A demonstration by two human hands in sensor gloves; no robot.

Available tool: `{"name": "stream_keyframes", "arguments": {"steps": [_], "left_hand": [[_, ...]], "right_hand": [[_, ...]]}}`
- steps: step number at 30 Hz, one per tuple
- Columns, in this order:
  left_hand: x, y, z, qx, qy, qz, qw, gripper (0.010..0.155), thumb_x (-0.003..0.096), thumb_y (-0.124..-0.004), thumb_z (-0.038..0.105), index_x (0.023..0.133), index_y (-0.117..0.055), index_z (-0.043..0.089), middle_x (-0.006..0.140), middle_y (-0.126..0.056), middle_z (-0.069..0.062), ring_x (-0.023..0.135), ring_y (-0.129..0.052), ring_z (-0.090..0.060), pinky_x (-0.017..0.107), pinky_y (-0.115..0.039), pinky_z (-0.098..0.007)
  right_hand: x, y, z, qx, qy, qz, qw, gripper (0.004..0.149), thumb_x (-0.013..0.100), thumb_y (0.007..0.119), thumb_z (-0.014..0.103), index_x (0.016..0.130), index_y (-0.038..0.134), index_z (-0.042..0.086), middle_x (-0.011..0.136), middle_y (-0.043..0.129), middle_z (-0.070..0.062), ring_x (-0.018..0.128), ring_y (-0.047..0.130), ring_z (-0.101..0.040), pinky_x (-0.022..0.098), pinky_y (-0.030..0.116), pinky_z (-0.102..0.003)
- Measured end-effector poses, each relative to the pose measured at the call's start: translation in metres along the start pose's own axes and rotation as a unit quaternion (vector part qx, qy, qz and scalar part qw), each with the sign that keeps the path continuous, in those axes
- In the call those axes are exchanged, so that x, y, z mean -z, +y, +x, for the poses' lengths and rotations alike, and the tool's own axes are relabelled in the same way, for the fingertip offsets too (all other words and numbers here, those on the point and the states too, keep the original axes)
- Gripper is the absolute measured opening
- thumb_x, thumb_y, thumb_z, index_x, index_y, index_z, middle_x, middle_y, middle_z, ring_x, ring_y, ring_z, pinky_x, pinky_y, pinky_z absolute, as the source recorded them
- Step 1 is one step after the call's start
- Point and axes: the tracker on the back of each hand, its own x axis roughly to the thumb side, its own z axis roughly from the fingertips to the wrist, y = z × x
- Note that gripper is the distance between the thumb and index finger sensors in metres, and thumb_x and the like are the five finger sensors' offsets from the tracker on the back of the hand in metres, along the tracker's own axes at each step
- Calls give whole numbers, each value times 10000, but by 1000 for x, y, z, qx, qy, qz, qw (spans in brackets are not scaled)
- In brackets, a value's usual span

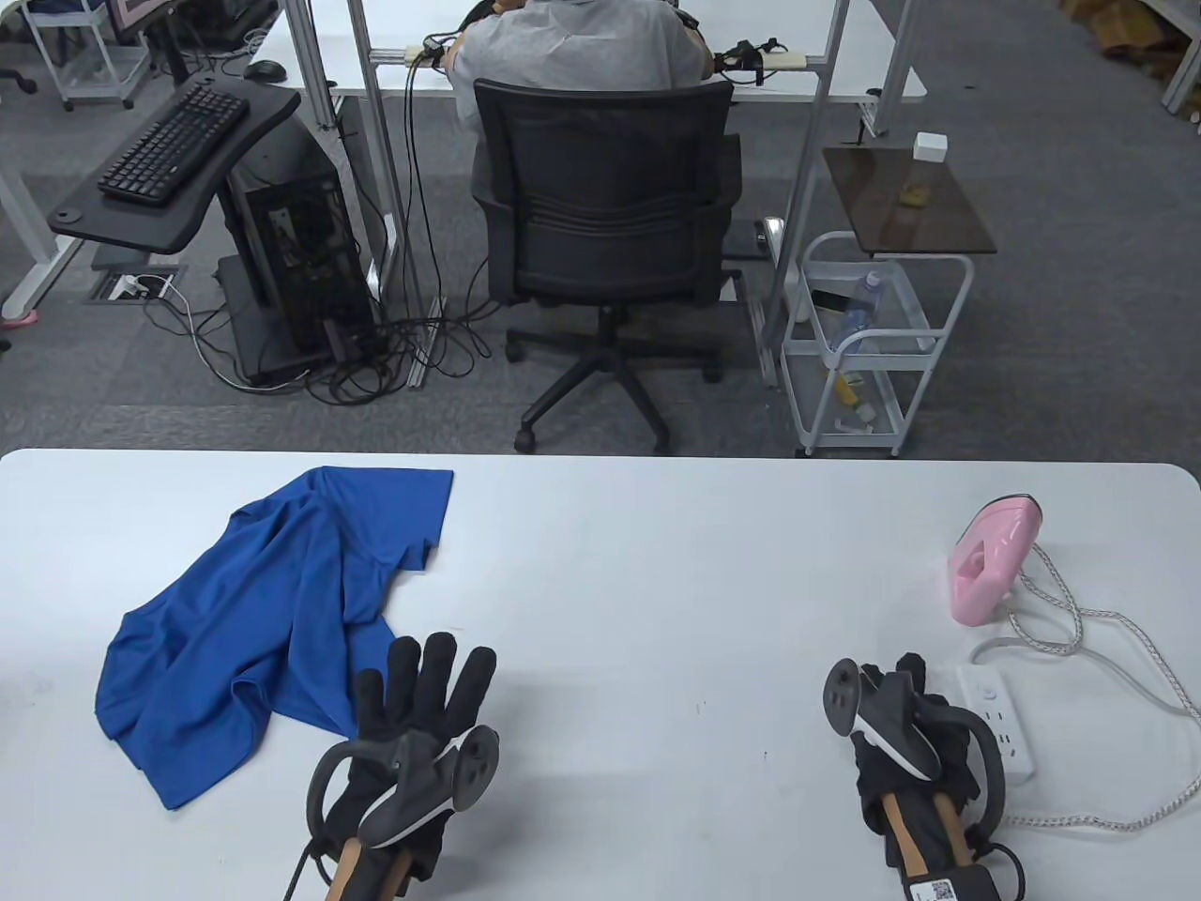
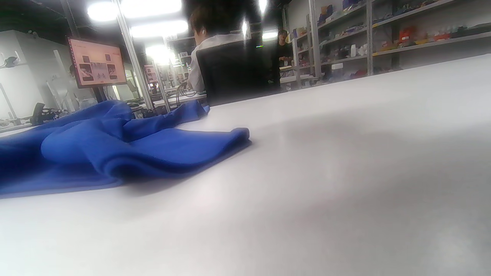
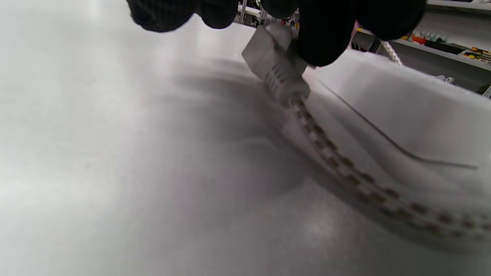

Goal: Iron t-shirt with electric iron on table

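At the bottom of the table view we see our left hand (image 1: 418, 699) lying flat on the white surface (image 1: 638, 601), fingers spread apart and holding nothing, its fingertips just beside the near edge of the blue t-shirt (image 1: 272, 619). At the lower right our right hand (image 1: 905, 727) is curled with its fingers together; in the right wrist view, at the top of the frame, those fingers (image 3: 326, 34) pinch the white plug (image 3: 276, 69) of the braided cord (image 3: 364, 180), held just above the surface beside the white power strip (image 3: 402, 111). In the table view the power strip (image 1: 999, 718) lies touching the right hand's right side, and the cord (image 1: 1117, 657) loops from there along the right edge of the frame and back up to the iron. The t-shirt lies crumpled and unspread in the left half of the frame, running from the lower left up toward the far edge of the surface; the left wrist view shows its folds (image 2: 115, 145) piled at the left of that frame. Farther back, at the right of the table view, the pink electric iron (image 1: 990, 563) stands upright on its heel, well apart from the t-shirt. Beyond the surface, in the upper middle of the frame, a person (image 1: 582, 42) sits on a black office chair (image 1: 605, 225), back turned to us.
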Motion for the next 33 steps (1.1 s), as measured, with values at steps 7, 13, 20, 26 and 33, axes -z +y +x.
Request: {"name": "stream_keyframes", "arguments": {"steps": [7, 13, 20, 26, 33], "left_hand": [[1, -3, 1, 2, -2, -9, 1000, 821, 484, -536, 583, 1093, -31, 363, 1228, -145, -86, 1120, -200, -441, 779, -318, -647], [1, -2, 1, 3, -2, -9, 1000, 821, 485, -536, 583, 1093, -31, 362, 1229, -146, -86, 1121, -205, -440, 780, -319, -647], [1, -2, 1, 2, -3, -11, 1000, 822, 484, -536, 583, 1093, -31, 362, 1229, -147, -86, 1122, -206, -440, 780, -321, -647], [1, -2, 2, 2, -6, -8, 1000, 822, 484, -537, 582, 1094, -32, 361, 1229, -150, -87, 1122, -207, -440, 779, -324, -648], [1, -3, 2, 5, -8, -11, 1000, 821, 484, -537, 582, 1094, -35, 361, 1229, -151, -86, 1122, -212, -439, 780, -325, -647]], "right_hand": [[11, 9, -7, 28, -1, 6, 1000, 575, 495, 736, 381, 1029, 725, 169, 1150, 524, -213, 742, 925, -477, 548, 784, -560], [8, 0, -7, 8, -22, -55, 998, 431, 442, 857, 273, 869, 807, 268, 1085, 650, -131, 623, 991, -378, 481, 841, -488], [-7, -28, -16, 31, -39, -96, 994, 585, 468, 832, 204, 1026, 654, 223, 1047, 722, -129, 646, 1012, -352, 498, 854, -475], [-19, -43, -35, 55, -27, -127, 990, 520, 446, 815, 234, 957, 744, 298, 1016, 738, -201, 685, 1023, -294, 524, 870, -432], [-24, -48, -69, 83, 29, -126, 988, 565, 446, 814, 246, 1002, 718, 218, 976, 816, -179, 654, 1025, -301, 496, 869, -456]]}}
